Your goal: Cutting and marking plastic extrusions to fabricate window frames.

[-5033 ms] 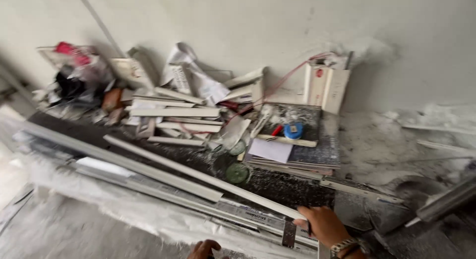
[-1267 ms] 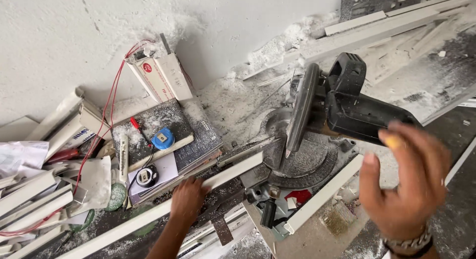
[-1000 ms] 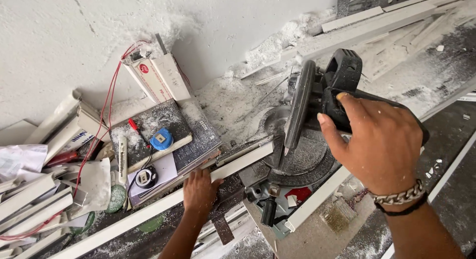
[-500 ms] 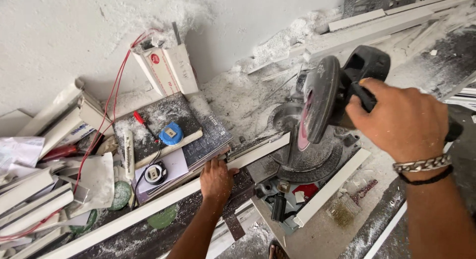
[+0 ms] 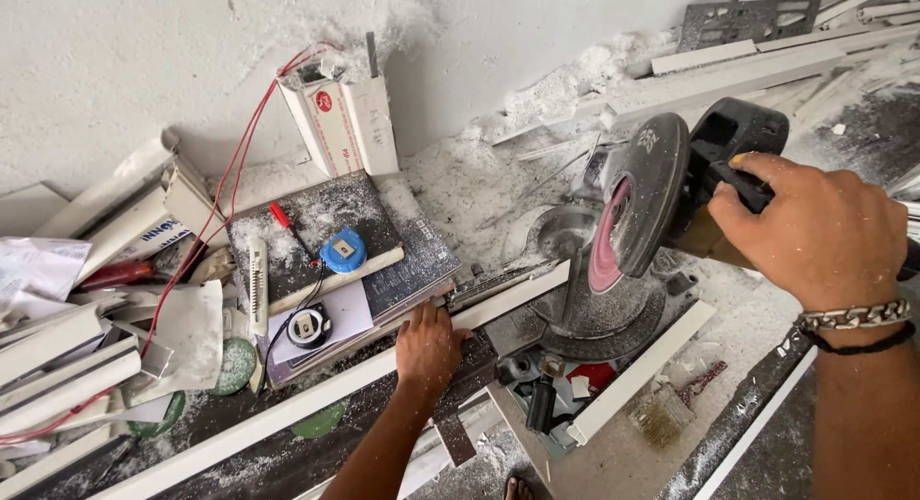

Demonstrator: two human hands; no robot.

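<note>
A: Start with the right hand [image 5: 815,227]. What has it got?

B: It is closed round the black handle [image 5: 743,174] of the saw [image 5: 652,213], fingers wrapped over the top, thumb side toward the blade guard. The saw head is tilted up; the reddish blade shows at the guard's lower edge, above the round saw base [image 5: 599,318] and clear of it.

A: And the left hand [image 5: 428,352]?

B: Left of the saw, flat and palm down on the white strip [image 5: 316,399]. The fingers are spread and pressing, not curled round anything.

A: How does the strip lie from the saw?

B: Its long axis runs from well left of the saw, low in the view, up and rightward to the saw base, where its end seems to pass under the blade against the fence. So the blade hangs just above the strip's right end, and the left hand sits on the strip a little left of the blade line. The left hand is the nearer one to the strip; the right touches only the handle.

A: What else is about?

B: Just left of the saw and behind the left hand, a dusty book [image 5: 335,261] with a blue tape [image 5: 343,251] on it. Behind that a white box [image 5: 340,122] leans on the wall. White dust lies heaped behind the saw.
</note>
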